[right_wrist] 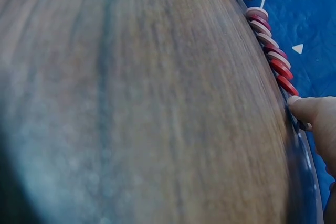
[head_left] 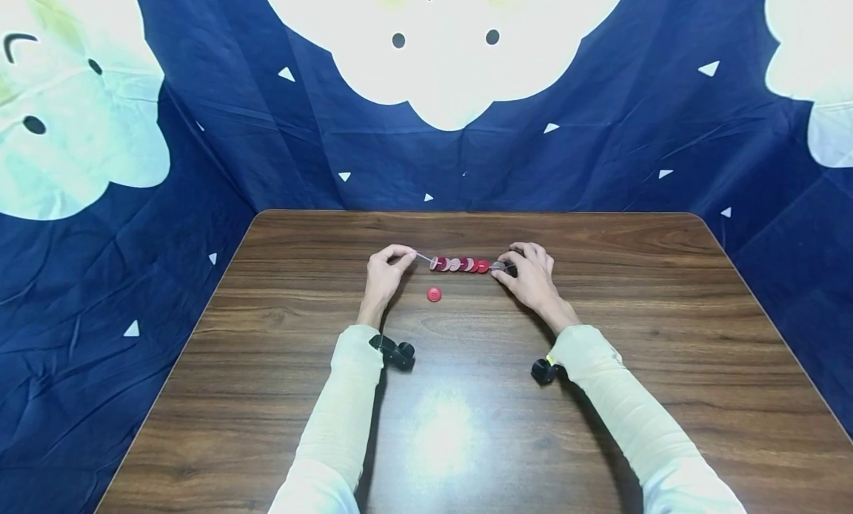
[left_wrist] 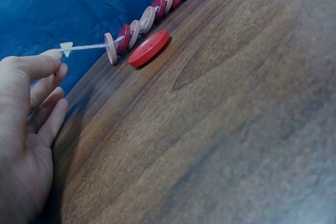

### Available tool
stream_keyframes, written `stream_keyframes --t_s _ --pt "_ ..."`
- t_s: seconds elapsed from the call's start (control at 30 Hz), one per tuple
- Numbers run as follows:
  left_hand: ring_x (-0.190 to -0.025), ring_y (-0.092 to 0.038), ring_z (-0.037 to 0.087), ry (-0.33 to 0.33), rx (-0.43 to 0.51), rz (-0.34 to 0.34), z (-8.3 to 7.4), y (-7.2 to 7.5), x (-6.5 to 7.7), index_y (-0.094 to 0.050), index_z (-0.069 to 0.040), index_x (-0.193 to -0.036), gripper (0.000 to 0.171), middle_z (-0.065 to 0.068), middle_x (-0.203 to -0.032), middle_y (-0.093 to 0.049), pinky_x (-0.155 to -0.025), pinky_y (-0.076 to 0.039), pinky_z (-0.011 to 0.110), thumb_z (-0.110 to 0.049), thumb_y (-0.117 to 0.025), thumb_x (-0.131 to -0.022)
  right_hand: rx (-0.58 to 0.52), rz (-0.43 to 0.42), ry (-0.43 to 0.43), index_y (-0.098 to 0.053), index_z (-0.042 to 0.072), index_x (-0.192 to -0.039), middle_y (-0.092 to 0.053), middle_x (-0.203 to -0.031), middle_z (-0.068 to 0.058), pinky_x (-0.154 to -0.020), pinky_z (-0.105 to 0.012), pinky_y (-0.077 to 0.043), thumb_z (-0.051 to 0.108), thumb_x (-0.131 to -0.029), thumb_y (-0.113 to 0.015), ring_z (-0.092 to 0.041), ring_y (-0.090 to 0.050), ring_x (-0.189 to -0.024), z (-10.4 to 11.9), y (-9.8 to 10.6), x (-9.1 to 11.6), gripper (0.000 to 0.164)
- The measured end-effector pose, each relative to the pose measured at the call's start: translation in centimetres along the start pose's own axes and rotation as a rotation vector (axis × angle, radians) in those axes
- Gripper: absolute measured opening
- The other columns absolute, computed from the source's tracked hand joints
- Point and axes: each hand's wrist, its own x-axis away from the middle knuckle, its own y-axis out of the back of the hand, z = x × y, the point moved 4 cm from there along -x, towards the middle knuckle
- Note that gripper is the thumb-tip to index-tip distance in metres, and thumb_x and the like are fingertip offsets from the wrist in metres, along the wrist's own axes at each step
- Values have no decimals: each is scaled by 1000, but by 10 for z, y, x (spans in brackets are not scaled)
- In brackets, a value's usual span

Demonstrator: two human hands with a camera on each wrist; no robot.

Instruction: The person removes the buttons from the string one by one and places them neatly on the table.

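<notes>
The button string (head_left: 464, 264) spans the head frame's centre, 1 end pinched thumb-to-finger by the left hand (head_left: 383, 277), the other by the right hand (head_left: 535, 283), and we judge the step as straightening it, with even tension needed next.

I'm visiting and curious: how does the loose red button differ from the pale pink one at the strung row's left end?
The loose red button lies flat on the table, while the pale pink button stands nearly upright. The red one is off the string; the pink one is threaded on it. Both are round.
</notes>
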Motion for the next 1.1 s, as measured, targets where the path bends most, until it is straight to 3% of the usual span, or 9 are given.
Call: stream_keyframes --t_s 1.1 --pt "-90 -62 10 -6 -9 -7 1 0 0 -74 -10 -91 14 6 -93 -72 -85 -45 22 -22 -74 -84 -17 -19 -31 -67 10 -108 -48 -135 -16 -100 -55 -21 34 -85 -71 -36 -29 -129 -17 14 6 32"
